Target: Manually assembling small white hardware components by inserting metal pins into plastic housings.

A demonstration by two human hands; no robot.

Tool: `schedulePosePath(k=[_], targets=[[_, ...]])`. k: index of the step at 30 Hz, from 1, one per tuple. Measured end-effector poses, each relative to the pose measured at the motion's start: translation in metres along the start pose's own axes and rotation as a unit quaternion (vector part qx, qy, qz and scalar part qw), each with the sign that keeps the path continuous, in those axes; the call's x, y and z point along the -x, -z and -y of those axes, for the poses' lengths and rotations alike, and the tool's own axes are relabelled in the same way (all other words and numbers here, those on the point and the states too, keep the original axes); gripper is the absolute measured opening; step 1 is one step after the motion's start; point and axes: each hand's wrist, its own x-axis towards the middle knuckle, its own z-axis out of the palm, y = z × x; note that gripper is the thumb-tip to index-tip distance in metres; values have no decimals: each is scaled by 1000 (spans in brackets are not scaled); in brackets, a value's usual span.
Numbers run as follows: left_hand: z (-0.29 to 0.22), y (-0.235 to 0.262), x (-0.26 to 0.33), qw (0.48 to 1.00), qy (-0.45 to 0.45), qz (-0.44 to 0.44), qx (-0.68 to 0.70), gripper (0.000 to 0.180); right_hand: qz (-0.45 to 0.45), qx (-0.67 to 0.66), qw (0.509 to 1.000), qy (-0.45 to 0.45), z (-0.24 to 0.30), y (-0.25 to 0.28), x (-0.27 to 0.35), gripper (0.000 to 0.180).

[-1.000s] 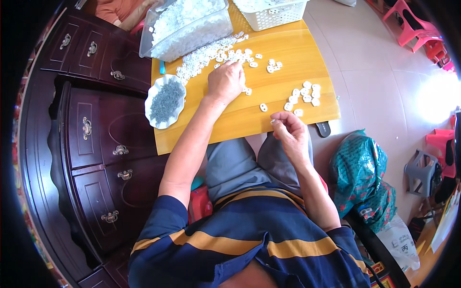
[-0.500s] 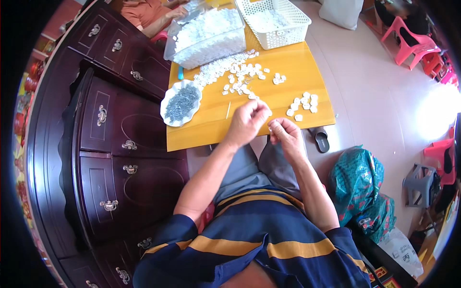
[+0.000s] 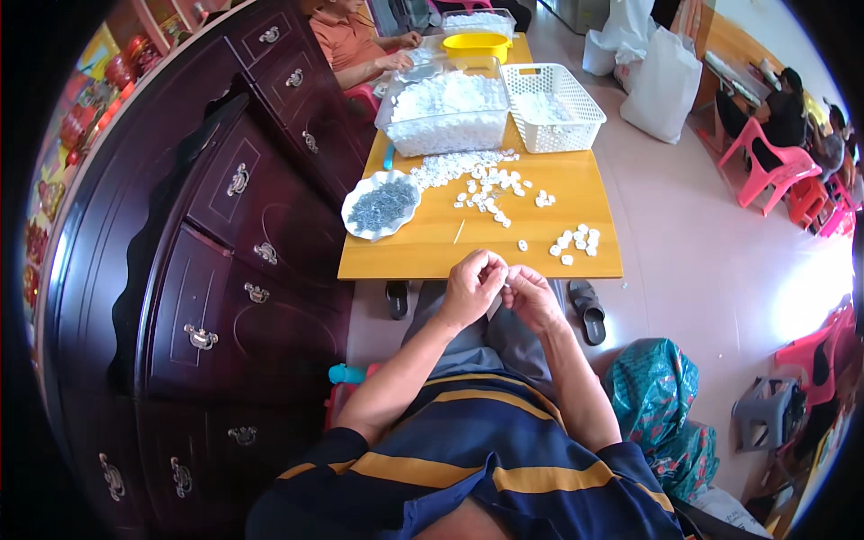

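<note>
In front of the table's near edge, my left hand (image 3: 477,286) and my right hand (image 3: 533,299) meet at their fingertips, both closed in a pinch. A speck of white shows at the right fingertips, a small white plastic piece; what the left fingers pinch is hidden. Just beyond, a single white piece (image 3: 522,245) lies on the wooden table (image 3: 405,260). To its right is a cluster of similar pieces (image 3: 576,239), and a looser scatter (image 3: 490,186) lies farther back. A scalloped white dish (image 3: 352,221) at the left holds thin grey metal pins (image 3: 382,205), like nails.
A clear bin (image 3: 444,138) heaped with white pieces stands beyond, beside a white perforated basket (image 3: 558,135) and a yellow tub (image 3: 477,43). A thin stick (image 3: 459,231) lies on the table. Dark drawers (image 3: 216,261) line the left; another person (image 3: 346,45) sits at the far left.
My hands have come together at the fingertips and drawn back from the table's edge. The single white piece now shows where my left hand was. The view has tilted up, showing more of the far table.
</note>
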Motion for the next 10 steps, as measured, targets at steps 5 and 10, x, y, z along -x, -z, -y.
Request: schedulePosePath(k=[5,10], targets=[[-3,12,11,998,20,24,46,5,26,-14,999,-15,-6,0,0,15],[-7,22,16,999,-4,35,15,4,26,26,999,-25,-10,2,-2,15]])
